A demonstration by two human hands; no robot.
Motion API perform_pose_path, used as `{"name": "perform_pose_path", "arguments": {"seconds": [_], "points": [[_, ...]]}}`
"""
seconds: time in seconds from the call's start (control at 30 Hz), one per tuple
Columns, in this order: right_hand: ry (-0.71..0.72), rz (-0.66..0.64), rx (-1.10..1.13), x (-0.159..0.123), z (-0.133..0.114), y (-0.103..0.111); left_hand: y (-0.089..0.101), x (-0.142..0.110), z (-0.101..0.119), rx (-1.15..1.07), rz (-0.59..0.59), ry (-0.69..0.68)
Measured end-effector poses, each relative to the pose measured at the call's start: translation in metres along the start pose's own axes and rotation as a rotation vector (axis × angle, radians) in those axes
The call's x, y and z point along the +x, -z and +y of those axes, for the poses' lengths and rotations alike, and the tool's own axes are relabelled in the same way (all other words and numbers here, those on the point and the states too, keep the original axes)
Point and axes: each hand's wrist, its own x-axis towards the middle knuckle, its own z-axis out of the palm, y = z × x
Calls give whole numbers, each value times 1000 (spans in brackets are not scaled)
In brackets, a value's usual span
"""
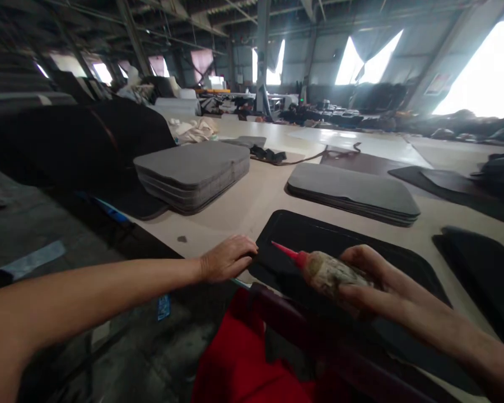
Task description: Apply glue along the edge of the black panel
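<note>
A person's right hand [372, 280] is closed around a squeeze bottle [327, 273] with a red cone nozzle, held just above a black panel [319, 235] that lies flat near the front edge of a pale tabletop [252, 196]. The bottle lies nearly level, its long axis running left to right, the nozzle tip pointing left and slightly up and away from the person. The bottle's wrapping is smeared and worn; no writing on it can be read. The left hand [229, 258] rests palm down, fingers loosely spread, touching the panel's left edge and holding nothing.

Behind the panel, a tall stack of grey foam pads [193, 173] sits to the left and a lower grey stack [353, 193] to the right. More black pieces [479, 268] lie at the right. A red cloth [235, 358] shows below, beside the tabletop's front edge.
</note>
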Motion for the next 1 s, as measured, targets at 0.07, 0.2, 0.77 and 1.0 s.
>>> {"name": "perform_pose_path", "arguments": {"seconds": [0.07,0.2,0.77,1.0], "points": [[12,39,-28,7,-5,-6,-1,2,1,5,-1,-3],[72,89,-100,19,-14,-15,-3,0,-1,15,2,-9],[374,133,-386,55,-26,-44,-5,-2,-5,31,-1,15],[415,94,-505,56,-42,-40,-4,-1,-4,41,-3,12]]}}
